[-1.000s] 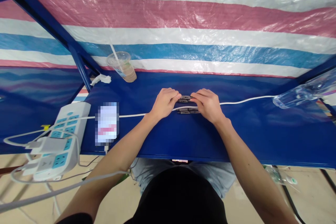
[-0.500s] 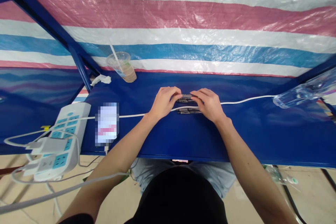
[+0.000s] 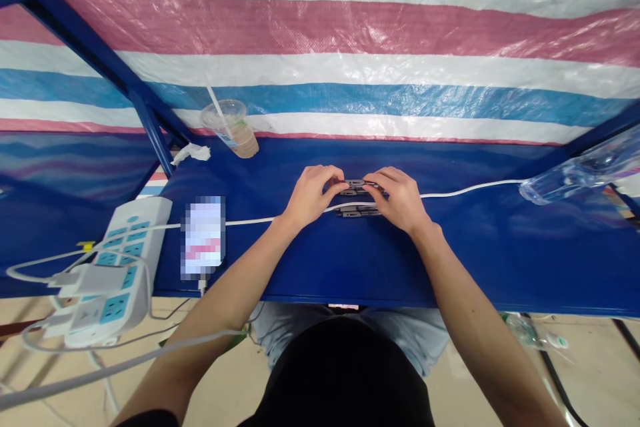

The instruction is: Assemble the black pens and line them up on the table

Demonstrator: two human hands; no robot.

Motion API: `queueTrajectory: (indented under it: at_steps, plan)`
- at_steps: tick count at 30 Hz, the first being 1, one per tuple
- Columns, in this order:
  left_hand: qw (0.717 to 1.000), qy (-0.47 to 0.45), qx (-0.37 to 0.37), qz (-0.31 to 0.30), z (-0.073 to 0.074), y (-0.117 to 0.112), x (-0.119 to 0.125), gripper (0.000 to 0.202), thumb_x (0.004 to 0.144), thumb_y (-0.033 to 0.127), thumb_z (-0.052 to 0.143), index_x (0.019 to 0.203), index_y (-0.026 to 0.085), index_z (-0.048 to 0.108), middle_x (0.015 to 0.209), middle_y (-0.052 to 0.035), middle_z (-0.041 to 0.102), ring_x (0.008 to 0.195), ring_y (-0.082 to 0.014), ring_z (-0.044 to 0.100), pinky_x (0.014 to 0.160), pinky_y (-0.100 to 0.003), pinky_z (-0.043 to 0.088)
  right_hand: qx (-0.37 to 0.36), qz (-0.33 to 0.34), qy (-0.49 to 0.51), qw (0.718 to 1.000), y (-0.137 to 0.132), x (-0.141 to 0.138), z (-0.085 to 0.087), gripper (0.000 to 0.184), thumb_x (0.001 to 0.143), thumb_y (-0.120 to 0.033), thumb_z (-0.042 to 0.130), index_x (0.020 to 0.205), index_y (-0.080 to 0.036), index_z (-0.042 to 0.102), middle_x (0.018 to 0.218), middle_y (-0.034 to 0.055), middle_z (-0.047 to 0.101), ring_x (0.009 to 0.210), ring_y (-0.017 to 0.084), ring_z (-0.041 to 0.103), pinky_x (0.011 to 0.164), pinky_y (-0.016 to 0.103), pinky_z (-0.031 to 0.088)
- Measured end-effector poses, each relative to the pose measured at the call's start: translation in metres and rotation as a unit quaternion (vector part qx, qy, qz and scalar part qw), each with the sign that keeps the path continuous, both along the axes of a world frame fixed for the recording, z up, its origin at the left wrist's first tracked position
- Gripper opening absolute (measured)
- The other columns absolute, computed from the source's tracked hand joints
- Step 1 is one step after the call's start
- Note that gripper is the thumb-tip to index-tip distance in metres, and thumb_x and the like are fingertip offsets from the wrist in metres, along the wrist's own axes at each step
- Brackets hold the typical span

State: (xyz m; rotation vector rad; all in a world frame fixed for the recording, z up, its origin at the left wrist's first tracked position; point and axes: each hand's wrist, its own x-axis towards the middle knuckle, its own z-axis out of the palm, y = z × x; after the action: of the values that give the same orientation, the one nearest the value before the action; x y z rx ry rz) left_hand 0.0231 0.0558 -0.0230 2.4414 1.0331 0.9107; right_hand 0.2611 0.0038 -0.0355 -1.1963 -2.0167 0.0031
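Several black pens (image 3: 355, 187) lie side by side across the blue table, and both my hands pinch them at their ends. My left hand (image 3: 313, 193) is closed, thumb and fingertips on the left end. My right hand (image 3: 401, 198) is closed over the right end, which its fingers partly hide. Closer to me, just past a white cable (image 3: 350, 205), lies a second small group of black pens (image 3: 357, 211). The right hand covers part of that group. The cable passes beneath both hands.
To the left are a phone (image 3: 204, 237) with a blurred screen and a white power strip (image 3: 123, 260) with plugs. A drink cup with straw (image 3: 240, 137) and crumpled tissue (image 3: 192, 153) stand behind. A clear plastic bottle (image 3: 555, 180) lies at right. Striped sheeting (image 3: 350, 27) hangs behind the table.
The hands stay in nearly the same place, still on the pens. The left fingertips have shifted very slightly, and the view has moved a little.
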Motion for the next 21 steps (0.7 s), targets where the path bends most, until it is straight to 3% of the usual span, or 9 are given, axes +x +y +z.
queueTrajectory:
  at_steps: [6, 11, 16, 21]
  plan:
    - [1.0, 0.027, -0.011, -0.011, 0.0015, 0.0002, -0.0005, 0.036, 0.113, 0.046, 0.048, 0.094, 0.021, 0.068, 0.096, -0.0037, 0.077, 0.093, -0.022, 0.067, 0.098, -0.04, 0.044, -0.006, 0.012, -0.005, 1.0, -0.001, -0.002, 0.0019, 0.02, 0.108, -0.029, 0.058, 0.105, -0.022, 0.076, 0.103, 0.0096, 0.078, 0.092, 0.026, 0.07, 0.085, 0.042, 0.056]
    - [1.0, -0.005, -0.006, -0.024, -0.0006, 0.0002, 0.0, 0.019, 0.106, 0.04, 0.066, 0.113, 0.023, 0.067, 0.105, -0.0026, 0.076, 0.094, -0.0206, 0.069, 0.097, -0.037, 0.046, 0.009, 0.007, 0.007, 1.0, 0.0005, 0.0007, 0.0005, 0.02, 0.108, -0.028, 0.058, 0.105, -0.021, 0.076, 0.101, 0.0098, 0.078, 0.09, 0.025, 0.069, 0.084, 0.041, 0.056]
    - [1.0, 0.007, -0.005, -0.024, 0.0002, -0.0005, -0.0006, 0.006, 0.106, 0.028, 0.064, 0.105, 0.023, 0.065, 0.098, -0.0012, 0.074, 0.094, -0.0205, 0.066, 0.096, -0.036, 0.044, -0.001, 0.005, -0.003, 1.0, 0.0013, -0.0004, -0.0021, 0.02, 0.108, -0.03, 0.058, 0.104, -0.023, 0.077, 0.101, 0.0095, 0.078, 0.09, 0.025, 0.069, 0.085, 0.042, 0.056]
    - [0.999, 0.027, -0.022, -0.019, 0.0016, -0.0001, -0.0002, 0.02, 0.111, 0.035, 0.054, 0.1, 0.022, 0.065, 0.1, -0.0034, 0.076, 0.095, -0.0224, 0.064, 0.095, -0.039, 0.044, 0.004, 0.013, 0.002, 1.0, 0.0007, -0.0024, -0.0015, 0.019, 0.108, -0.029, 0.059, 0.102, -0.022, 0.076, 0.1, 0.0093, 0.078, 0.089, 0.025, 0.069, 0.084, 0.042, 0.057]
